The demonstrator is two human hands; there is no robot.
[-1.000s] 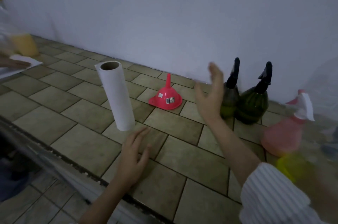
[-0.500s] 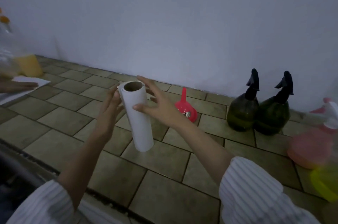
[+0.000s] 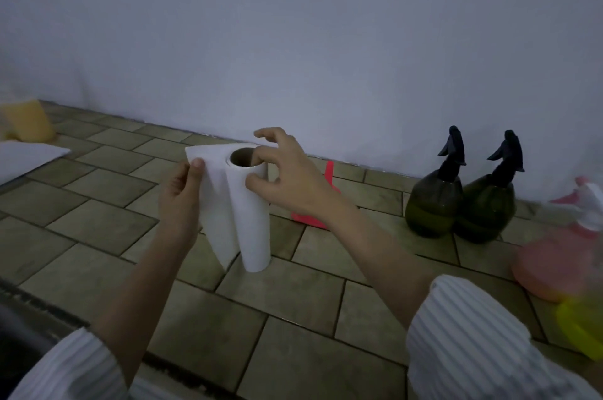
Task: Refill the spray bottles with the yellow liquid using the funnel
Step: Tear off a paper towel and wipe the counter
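Left hand [image 3: 180, 194] on sheet edge [image 3: 208, 190] (roll [image 3: 251, 220] upright)

A plain utility counter: tan tiled worktop [image 3: 98, 256], bare white wall [image 3: 293, 40], spray bottles [image 3: 434, 203], paper roll [image 3: 248, 223].

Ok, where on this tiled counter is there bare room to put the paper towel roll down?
Bare tiles lie in front of the paper towel roll, toward the counter edge, and left of the left hand up to the white sheet. It is crowded on the right: the funnel, two dark green spray bottles and a pink one.
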